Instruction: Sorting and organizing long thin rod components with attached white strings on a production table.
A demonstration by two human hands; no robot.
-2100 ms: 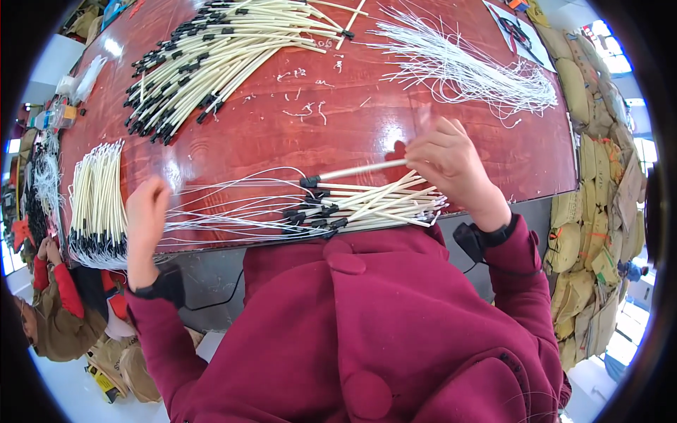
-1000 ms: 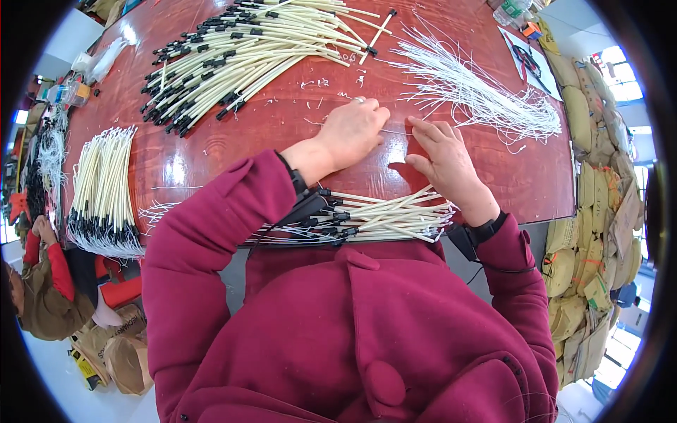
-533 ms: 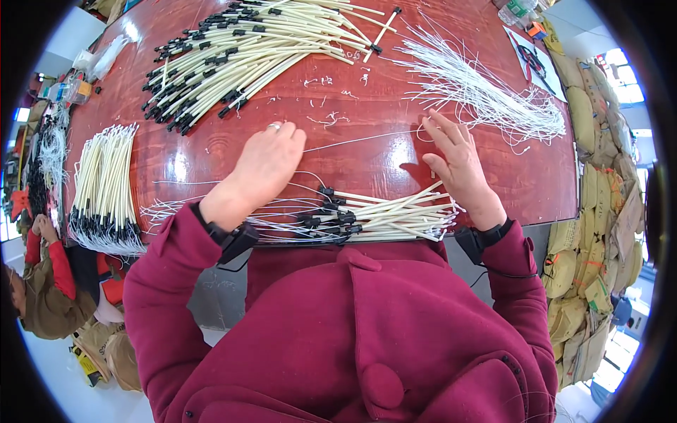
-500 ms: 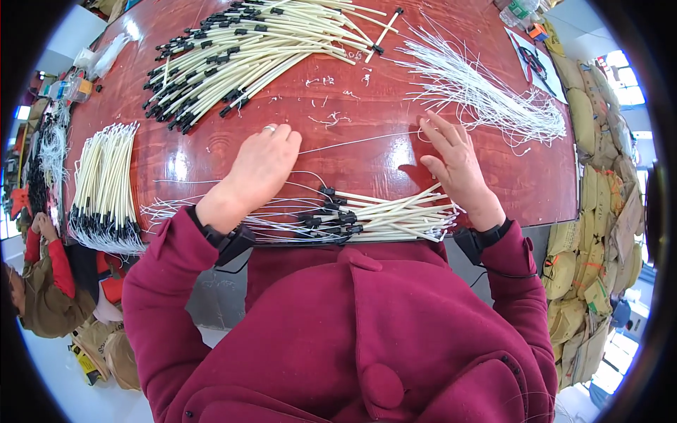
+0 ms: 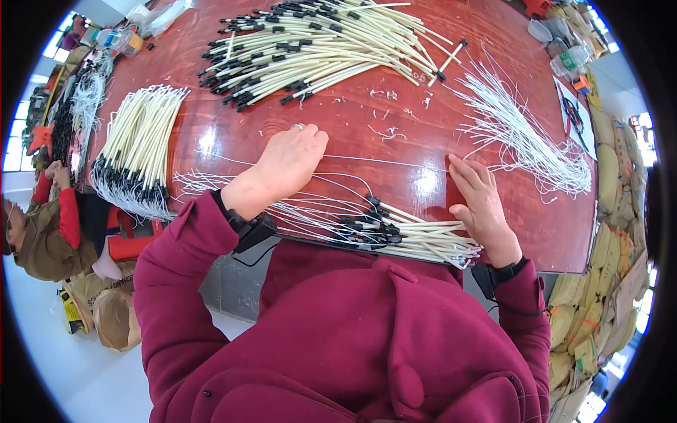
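Observation:
A thin white string stretches across the red table between my two hands. My left hand is closed on its left end, knuckles up, with a ring on one finger. Fingers outstretched, my right hand rests on the tabletop, fingertips at the string's other end. Close to the table's near edge, below both hands, lies a bunch of cream rods with black clips and white strings trailing left. Loose white strings lie beyond my right hand. My left fingertips are partly hidden.
A big pile of cream rods with black clips covers the far table. Another bundle of rods lies at the left. Pliers rest on white paper at the right, near a plastic bottle. Another person sits at far left.
The view has turned, so the table and its piles sit farther right in the picture. Both hands keep nearly the same pose, with the string still stretched between them.

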